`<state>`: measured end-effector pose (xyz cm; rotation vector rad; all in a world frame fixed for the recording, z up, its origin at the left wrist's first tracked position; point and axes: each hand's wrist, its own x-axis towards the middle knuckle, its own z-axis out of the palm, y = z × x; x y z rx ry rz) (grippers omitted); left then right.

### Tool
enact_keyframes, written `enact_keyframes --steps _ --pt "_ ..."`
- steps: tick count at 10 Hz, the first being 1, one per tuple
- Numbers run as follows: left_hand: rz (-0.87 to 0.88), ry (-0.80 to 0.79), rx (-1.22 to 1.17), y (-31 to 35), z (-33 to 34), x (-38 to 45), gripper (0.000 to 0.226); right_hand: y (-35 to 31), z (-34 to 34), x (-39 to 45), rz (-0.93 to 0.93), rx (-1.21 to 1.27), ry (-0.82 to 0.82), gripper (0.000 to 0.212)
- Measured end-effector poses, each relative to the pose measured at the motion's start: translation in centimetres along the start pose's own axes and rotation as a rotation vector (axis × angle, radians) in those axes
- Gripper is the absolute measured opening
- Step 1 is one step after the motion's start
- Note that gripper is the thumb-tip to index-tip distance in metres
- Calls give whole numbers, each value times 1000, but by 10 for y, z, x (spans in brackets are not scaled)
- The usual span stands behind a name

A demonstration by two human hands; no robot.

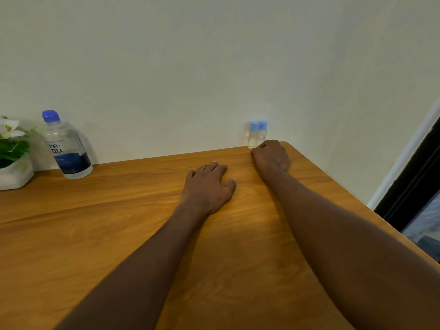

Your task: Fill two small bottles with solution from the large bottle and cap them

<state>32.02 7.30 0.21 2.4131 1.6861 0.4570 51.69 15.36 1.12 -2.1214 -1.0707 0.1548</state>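
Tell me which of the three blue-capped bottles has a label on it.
The large bottle at the far left beside the potted plant. The two small bottles by the right hand are clear and unlabelled.

Both forearms stretched over the wooden table (95, 234). Left hand (207, 184) flat on it, fingers relaxed. Right hand (271, 154) curled at the far edge, just beside two small bottles (257, 134); contact unclear. Both bottles upright, blue caps on, against the wall (190, 67). Large bottle (67, 148) capped, far left, next to a potted plant (13, 153).
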Motion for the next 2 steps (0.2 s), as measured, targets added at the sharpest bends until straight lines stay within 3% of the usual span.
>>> enact_keyframes --steps 2 --pt "-25 74 -33 -2 0 -2 65 -5 -4 -12 -68 -118 -102 39"
